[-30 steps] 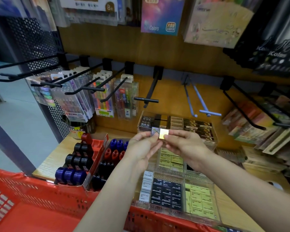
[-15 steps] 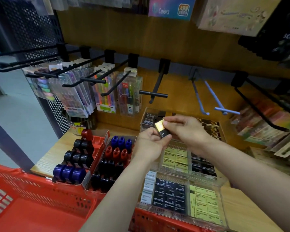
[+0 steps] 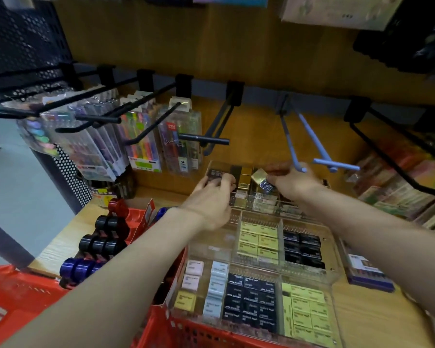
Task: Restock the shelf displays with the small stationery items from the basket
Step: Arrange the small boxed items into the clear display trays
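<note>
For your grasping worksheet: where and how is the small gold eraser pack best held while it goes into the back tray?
Pinch the gold pack at its dark lower-right end, coming from the right, as the right hand does. It lies tilted, gold end toward the tray, so that end stays free to slot in.

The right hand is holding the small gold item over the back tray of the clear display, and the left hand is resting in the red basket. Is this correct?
Not quite. In the head view the left hand is not in the red basket; it is at the back tray too, touching the dark packets there. The right hand does hold the small gold item.
</note>
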